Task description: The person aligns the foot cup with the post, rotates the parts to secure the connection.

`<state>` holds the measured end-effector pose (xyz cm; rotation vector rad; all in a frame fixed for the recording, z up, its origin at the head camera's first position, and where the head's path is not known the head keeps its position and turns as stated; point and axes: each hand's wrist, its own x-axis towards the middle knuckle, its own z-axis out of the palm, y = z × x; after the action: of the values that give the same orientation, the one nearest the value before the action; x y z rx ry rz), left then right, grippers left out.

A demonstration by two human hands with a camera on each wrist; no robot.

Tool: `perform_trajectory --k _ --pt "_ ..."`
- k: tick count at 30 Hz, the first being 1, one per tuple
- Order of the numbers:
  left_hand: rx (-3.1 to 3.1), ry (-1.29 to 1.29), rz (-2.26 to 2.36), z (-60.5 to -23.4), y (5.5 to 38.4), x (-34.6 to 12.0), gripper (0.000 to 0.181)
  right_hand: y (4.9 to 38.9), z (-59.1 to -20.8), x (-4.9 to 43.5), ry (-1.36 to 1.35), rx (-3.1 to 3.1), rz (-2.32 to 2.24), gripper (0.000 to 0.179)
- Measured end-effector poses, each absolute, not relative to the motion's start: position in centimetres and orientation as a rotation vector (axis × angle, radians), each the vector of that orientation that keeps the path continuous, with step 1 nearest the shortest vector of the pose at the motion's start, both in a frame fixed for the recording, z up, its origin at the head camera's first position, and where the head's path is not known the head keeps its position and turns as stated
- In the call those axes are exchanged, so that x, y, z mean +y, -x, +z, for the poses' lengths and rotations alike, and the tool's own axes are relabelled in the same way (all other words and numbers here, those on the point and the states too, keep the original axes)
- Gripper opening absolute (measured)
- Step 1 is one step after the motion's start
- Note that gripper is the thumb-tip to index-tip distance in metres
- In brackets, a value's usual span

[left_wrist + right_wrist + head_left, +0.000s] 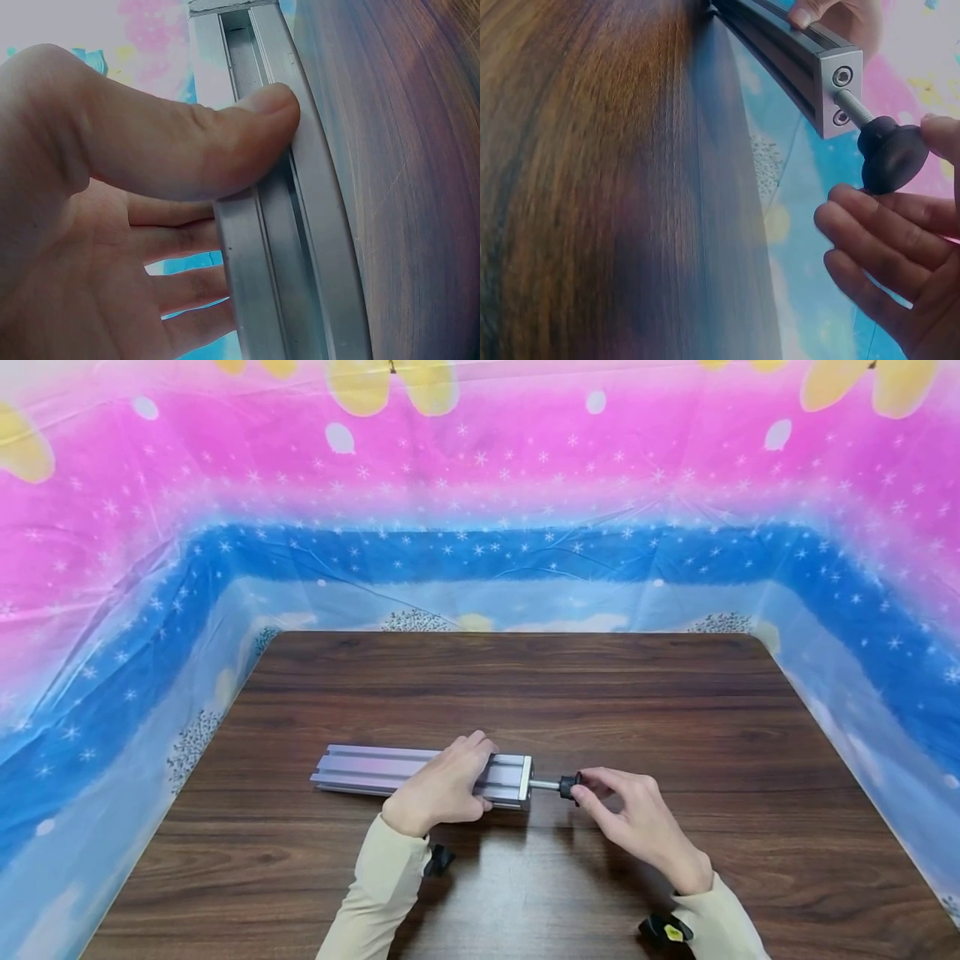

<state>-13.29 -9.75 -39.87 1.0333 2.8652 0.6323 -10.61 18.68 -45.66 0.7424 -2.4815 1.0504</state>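
A silver aluminium extrusion profile [375, 766] lies across the middle of the table. My left hand [444, 787] grips it near its right end, the thumb [259, 139] along the slotted near side and the other fingers on the far side. The end plate [829, 112] carries two socket-head bolts, with a threaded stud between them. That stud belongs to a black levelling foot [895, 161], which sticks out to the right with part of its thread exposed. My right hand [637, 814] pinches the round base of the foot between thumb and fingertips.
The dark wood-grain table [525, 693] has edges at the back and both sides. A pink and blue printed cloth [480, 552] hangs around it. Black wrist mounts [438, 860] show below the hands.
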Motion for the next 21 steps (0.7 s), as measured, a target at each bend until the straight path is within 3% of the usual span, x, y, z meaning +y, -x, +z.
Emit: perform_trajectory --k 13,19,21 --pt "2.865 -1.017 0.629 -39.9 13.28 -9.66 0.052 10.42 -45.47 18.62 -0.654 -2.57 1.073 0.019" --pt "2.858 -1.006 0.639 -39.93 13.3 -9.67 0.053 10.27 -45.61 19.1 -0.892 -2.356 1.035 0.068" --pt "2.858 -1.003 0.641 -39.95 13.3 -9.67 0.054 10.29 -45.62 19.04 -0.96 -2.283 1.038 0.073"
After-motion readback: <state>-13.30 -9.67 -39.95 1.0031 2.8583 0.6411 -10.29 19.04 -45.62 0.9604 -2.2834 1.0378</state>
